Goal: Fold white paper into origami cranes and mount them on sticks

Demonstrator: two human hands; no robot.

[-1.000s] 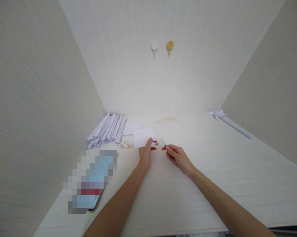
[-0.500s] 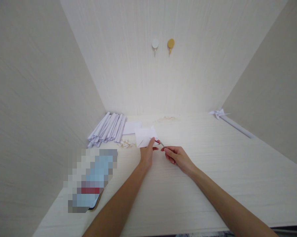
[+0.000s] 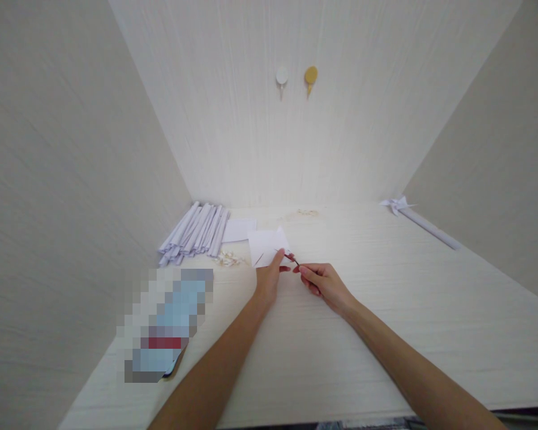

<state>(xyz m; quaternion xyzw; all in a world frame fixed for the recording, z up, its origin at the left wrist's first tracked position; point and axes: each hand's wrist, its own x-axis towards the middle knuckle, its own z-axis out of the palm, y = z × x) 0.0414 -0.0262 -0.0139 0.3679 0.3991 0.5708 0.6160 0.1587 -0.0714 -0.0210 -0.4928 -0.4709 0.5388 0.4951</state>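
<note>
My left hand is closed on a square white sheet of paper, thumb on top and fingers beneath. Short diagonal slits mark the sheet near its lower corners. My right hand pinches a slim, dark blade-like tool, whose tip reaches the sheet's right corner beside my left thumb. Most of the tool is hidden in my fingers, so its exact kind does not show.
Several rolled paper tubes lie at left, beside flat white paper and small pale pieces. A blurred-out phone-like object lies nearer. A paper pinwheel on a paper tube rests at right. Two hooks hang on the back wall.
Both hands, with the sheet and tool, have shifted slightly right. The tool looks dark now rather than shiny grey, and sits a little differently at the sheet's corner.
</note>
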